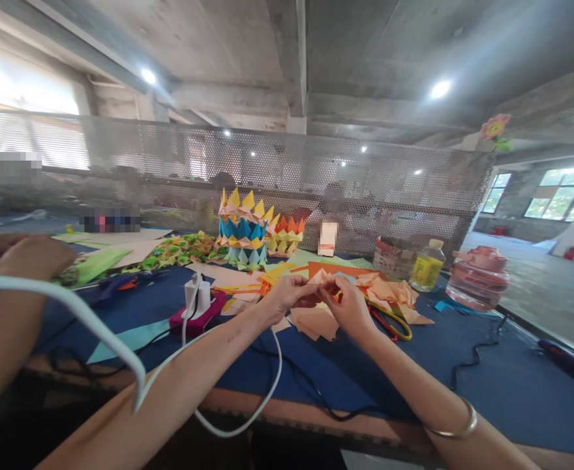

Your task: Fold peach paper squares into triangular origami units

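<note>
My left hand and my right hand meet over the middle of the blue table. Both sets of fingers pinch one small folded piece of peach paper between them. Just below lies a stack of peach paper pieces. Scissors with yellow and red handles rest beside my right hand. Crumpled peach paper spreads behind them. Orange strips of paper are left of my fingers.
Stacked paper crowns stand at the back. A magenta power strip with white cable sits left. Yellow bottle and pink-lidded jar stand right. Another person's arm reaches in at far left. Black cords cross the table.
</note>
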Demonstrator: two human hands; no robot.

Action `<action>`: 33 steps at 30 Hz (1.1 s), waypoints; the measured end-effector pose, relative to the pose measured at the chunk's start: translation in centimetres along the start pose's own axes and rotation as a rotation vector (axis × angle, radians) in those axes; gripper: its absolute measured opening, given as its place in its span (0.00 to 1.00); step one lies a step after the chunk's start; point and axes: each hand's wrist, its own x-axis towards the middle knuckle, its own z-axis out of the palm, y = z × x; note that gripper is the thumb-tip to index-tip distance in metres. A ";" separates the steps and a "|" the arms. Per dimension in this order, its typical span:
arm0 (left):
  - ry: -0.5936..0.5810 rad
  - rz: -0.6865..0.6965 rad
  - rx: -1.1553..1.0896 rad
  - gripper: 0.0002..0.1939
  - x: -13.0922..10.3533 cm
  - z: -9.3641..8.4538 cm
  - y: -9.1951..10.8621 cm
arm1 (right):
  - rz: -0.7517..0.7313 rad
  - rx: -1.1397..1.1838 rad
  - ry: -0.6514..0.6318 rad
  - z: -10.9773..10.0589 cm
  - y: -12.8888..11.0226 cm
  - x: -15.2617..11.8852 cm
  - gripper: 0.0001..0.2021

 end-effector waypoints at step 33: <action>0.053 -0.071 -0.174 0.07 0.1 0.0 0.4 | -0.244 -0.110 -0.033 -0.5 0.2 -0.1 0.12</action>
